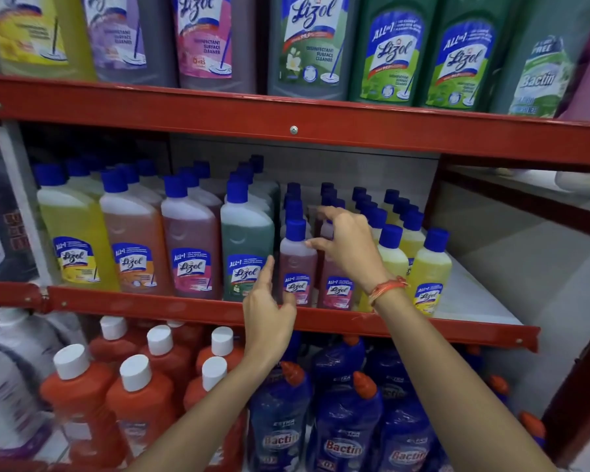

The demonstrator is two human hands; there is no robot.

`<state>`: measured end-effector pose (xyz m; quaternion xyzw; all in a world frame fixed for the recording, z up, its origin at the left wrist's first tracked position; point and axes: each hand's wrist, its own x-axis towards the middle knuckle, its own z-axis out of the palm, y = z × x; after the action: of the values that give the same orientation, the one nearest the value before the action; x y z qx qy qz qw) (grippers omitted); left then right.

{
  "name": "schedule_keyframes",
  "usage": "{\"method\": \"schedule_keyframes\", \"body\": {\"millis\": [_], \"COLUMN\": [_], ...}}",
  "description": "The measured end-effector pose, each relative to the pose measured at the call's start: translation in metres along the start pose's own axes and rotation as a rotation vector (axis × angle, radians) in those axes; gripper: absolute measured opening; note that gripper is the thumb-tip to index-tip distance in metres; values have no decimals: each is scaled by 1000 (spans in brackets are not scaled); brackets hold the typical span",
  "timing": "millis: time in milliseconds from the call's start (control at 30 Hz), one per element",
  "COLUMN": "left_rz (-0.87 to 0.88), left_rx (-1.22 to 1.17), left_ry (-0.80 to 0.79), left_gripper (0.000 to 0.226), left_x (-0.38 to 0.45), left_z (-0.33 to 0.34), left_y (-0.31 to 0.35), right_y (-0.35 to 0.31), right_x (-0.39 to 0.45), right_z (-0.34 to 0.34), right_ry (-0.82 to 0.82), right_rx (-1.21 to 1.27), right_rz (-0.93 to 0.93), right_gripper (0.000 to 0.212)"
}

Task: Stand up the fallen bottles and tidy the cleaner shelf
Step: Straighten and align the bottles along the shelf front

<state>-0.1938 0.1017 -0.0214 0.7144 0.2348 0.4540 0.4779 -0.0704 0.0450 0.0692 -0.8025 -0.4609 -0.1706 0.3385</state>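
On the middle shelf (171, 303), the left hand (268, 310) hangs open, fingers loosely spread, just beside the front small pink bottle (297, 264) without clearly touching it. That bottle stands upright at the shelf's front edge; full of liquid, it probably feels fairly heavy for its size, its smooth plastic stiff and somewhat slippery, so the waist below the blue cap looks the best hold. The right hand (346, 247) curls around the neighbouring pink bottle (336, 287), hiding its cap and shoulder; how firmly it grips is unclear. Rear rows are mostly hidden.
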Motion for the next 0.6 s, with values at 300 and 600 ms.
{"method": "schedule_keyframes", "body": {"millis": [300, 600], "left_rz": [30, 112], "left_rx": [-57, -10], "left_ry": [10, -227], "left_gripper": [66, 70], "left_x": [3, -4], "left_z": [0, 35], "left_y": [4, 18], "right_y": [4, 18], "right_x": [-1, -5], "right_z": [-15, -27], "right_ry": [151, -54], "right_rx": [23, 22], "right_rz": [64, 241], "right_gripper": [59, 57]}}
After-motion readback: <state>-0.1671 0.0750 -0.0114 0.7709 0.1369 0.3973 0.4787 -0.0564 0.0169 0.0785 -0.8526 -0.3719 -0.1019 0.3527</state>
